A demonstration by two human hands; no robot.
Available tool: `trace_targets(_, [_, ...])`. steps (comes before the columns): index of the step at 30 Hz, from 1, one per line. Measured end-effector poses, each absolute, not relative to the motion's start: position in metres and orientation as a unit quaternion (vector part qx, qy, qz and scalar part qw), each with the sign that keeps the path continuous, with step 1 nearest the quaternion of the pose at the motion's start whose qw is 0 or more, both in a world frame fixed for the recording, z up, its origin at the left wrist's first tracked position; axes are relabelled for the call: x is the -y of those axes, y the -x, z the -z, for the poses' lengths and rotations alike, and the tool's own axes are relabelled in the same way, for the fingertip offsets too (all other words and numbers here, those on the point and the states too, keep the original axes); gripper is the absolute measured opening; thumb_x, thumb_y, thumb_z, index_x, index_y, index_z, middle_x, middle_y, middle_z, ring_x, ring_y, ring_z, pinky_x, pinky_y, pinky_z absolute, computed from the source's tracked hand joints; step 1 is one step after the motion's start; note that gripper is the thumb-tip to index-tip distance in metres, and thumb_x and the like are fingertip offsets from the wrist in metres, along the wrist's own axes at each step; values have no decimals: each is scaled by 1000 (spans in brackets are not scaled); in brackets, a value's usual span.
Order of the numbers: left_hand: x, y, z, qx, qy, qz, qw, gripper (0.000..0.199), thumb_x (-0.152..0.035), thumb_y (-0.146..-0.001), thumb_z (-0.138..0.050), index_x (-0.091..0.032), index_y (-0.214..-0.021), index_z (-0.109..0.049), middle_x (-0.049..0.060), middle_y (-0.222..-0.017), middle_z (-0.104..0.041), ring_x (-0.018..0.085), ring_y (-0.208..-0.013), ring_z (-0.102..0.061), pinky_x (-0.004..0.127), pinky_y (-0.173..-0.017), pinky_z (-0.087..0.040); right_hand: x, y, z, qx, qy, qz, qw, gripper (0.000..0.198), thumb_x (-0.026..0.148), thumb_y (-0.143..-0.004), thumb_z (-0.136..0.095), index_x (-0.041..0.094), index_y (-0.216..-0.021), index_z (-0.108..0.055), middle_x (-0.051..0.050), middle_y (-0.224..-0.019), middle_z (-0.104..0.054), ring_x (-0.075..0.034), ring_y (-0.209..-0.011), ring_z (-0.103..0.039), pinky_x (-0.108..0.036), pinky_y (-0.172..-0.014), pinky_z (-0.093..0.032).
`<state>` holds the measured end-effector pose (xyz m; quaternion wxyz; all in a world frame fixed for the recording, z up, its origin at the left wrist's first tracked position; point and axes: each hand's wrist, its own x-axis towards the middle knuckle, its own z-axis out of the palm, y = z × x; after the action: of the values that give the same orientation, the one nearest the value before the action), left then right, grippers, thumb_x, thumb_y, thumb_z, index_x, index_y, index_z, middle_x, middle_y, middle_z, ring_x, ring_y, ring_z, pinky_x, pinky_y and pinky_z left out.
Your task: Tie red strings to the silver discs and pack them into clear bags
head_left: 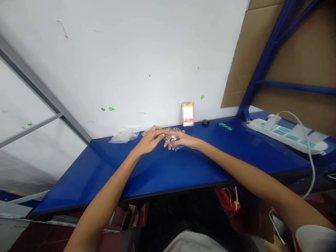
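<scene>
My left hand (151,140) and my right hand (186,139) meet above the back half of the blue table (168,171). Between them is a small clear plastic bag (173,138) with red and dark bits showing through; its contents are too small to name. My right hand's fingers curl under the bag and hold it. The left fingers reach across and press on its upper side. More clear plastic with red marks lies just behind the hands, partly hidden by them. Left of the hands, a few flat clear plastic bags (124,135) lie by the wall.
A card with a blurred print (187,114) leans on the white wall. Right of it lie a round black object (205,122) and a green piece (225,126). A white power strip (287,134) with a plugged-in cable sits at the right. Cartons and a red bag (228,201) are under the table.
</scene>
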<state>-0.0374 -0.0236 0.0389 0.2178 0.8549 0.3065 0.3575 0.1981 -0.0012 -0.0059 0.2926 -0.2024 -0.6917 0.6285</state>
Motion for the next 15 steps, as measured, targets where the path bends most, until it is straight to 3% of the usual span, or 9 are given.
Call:
trace_targets(6, [22, 39, -37, -334, -826, -430, 144, 28, -37, -106, -56, -27, -122, -76, 8, -116, -75, 27, -114, -62, 42, -102, -50, 0, -200, 4, 723, 215, -588, 292, 52, 28, -85, -75, 20, -134, -62, -10, -112, -78, -19, -87, -71, -33, -77, -58])
trace_targets(11, [16, 36, -25, -358, -834, -393, 150, 34, -37, -102, -63, -26, -134, -67, 8, -126, -73, 23, -108, -66, 38, -95, -53, 2, -203, 2, 854, 249, -366, 273, 61, 14, -83, -67, 21, -141, -55, -7, -111, -75, -22, -95, -67, -36, -86, -53])
trace_targets(15, [11, 35, -19, -325, -858, -368, 148, 20, -34, -99, -66, -24, -114, -75, 7, -115, -75, 23, -102, -68, 37, -93, -53, 6, -203, 2, 891, 274, -266, 247, 54, 12, -81, -66, 19, -134, -56, -8, -111, -72, -24, -94, -67, -36, -84, -52])
